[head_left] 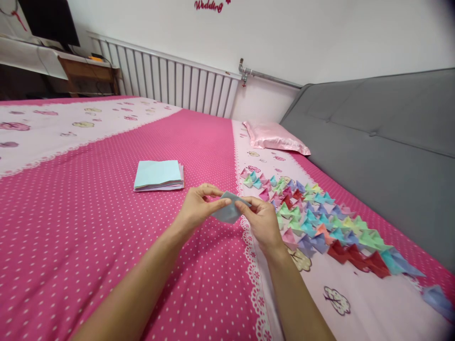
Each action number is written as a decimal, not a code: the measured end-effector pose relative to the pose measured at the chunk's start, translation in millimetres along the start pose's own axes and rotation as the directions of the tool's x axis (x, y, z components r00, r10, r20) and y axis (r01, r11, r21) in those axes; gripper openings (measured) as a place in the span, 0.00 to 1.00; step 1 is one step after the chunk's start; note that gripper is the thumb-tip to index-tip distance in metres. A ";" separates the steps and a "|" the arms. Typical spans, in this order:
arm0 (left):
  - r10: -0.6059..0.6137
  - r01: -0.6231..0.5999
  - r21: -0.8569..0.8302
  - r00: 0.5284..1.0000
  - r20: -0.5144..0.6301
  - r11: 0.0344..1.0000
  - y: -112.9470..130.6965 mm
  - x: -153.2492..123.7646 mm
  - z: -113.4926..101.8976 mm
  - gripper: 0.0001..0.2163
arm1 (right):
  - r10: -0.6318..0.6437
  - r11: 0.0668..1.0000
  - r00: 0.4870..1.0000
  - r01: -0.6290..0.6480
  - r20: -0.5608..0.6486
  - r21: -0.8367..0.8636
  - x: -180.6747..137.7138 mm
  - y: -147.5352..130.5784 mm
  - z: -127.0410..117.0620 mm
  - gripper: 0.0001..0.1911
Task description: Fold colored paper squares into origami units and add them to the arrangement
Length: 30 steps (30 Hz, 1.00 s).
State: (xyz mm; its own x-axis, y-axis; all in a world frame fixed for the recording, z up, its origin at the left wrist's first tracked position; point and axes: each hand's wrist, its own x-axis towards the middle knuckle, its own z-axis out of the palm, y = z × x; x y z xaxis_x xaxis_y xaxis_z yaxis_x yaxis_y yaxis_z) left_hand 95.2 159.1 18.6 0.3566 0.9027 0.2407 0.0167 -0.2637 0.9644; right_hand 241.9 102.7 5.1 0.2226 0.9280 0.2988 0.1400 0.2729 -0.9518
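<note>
My left hand [197, 208] and my right hand [263, 222] meet above the bed, both pinching a small grey-blue folded paper [227, 211] between thumbs and fingers. The paper is partly folded and hangs just above the pink dotted bedspread [88, 227]. A stack of square coloured paper sheets [159, 175], light blue on top, lies flat on the bed ahead and to the left of my hands. To the right of my hands spreads a field of several folded paper shapes [320, 222] in red, green, blue, pink and purple.
A pink satin pillow [273, 137] lies at the bed's head next to the grey padded headboard [384, 156]. A white radiator [167, 80] runs along the far wall. A wooden desk [88, 71] and dark screen stand at far left.
</note>
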 end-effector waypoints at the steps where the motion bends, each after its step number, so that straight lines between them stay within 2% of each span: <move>1: -0.031 0.031 0.001 0.998 0.060 1.000 -1.6 -0.3 1.3 0.10 | 0.035 0.998 0.999 -0.033 -0.026 0.055 0.2 1.3 0.2 0.09; 4: -0.124 0.121 0.026 0.973 0.195 0.992 -6.1 -1.7 5.5 0.11 | 0.129 0.977 0.989 -0.115 -0.072 0.181 0.6 3.4 -0.7 0.10; 8: -0.139 0.142 0.004 0.964 0.225 0.990 -7.0 -2.3 8.4 0.11 | 0.206 0.951 0.971 -0.169 -0.120 0.260 1.6 2.3 -3.2 0.12; 15: -0.143 0.178 -0.111 0.953 0.266 0.978 -2.7 -1.1 6.6 0.13 | 0.232 0.935 0.965 -0.187 -0.122 0.301 3.6 -0.6 -6.2 0.14; 19: -0.144 0.166 -0.063 0.953 0.268 0.984 -2.9 -2.2 4.5 0.14 | 0.215 0.945 0.974 -0.189 -0.068 0.268 2.3 -3.5 -8.8 0.12; 21: -0.135 0.150 -0.021 0.935 0.327 0.988 -2.7 -3.1 3.4 0.15 | 0.203 0.949 0.979 -0.194 -0.010 0.247 0.9 -5.0 -10.4 0.13; 24: -0.104 0.104 0.027 0.882 0.460 0.994 -1.7 -3.9 2.1 0.16 | 0.226 0.954 0.972 -0.235 0.068 0.185 -1.0 -5.8 -12.6 0.12; 26: -0.087 0.065 0.061 0.859 0.505 0.996 -1.0 -4.0 1.0 0.16 | 0.247 0.958 0.966 -0.256 0.081 0.130 -1.5 -4.9 -13.6 0.13; 30: -0.077 0.036 0.089 0.850 0.522 0.995 -0.4 -4.2 -2.0 0.17 | 0.249 0.964 0.966 -0.254 0.064 0.081 -0.2 -2.4 -14.6 0.14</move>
State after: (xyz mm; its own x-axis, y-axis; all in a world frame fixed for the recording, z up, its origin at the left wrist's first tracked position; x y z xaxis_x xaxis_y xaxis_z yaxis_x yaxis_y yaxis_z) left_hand 91.8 156.1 17.5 0.7891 0.6100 0.0729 0.1129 -0.2606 0.9588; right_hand 255.6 98.1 8.3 0.1880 0.9810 0.0471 0.0004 0.0479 -0.9989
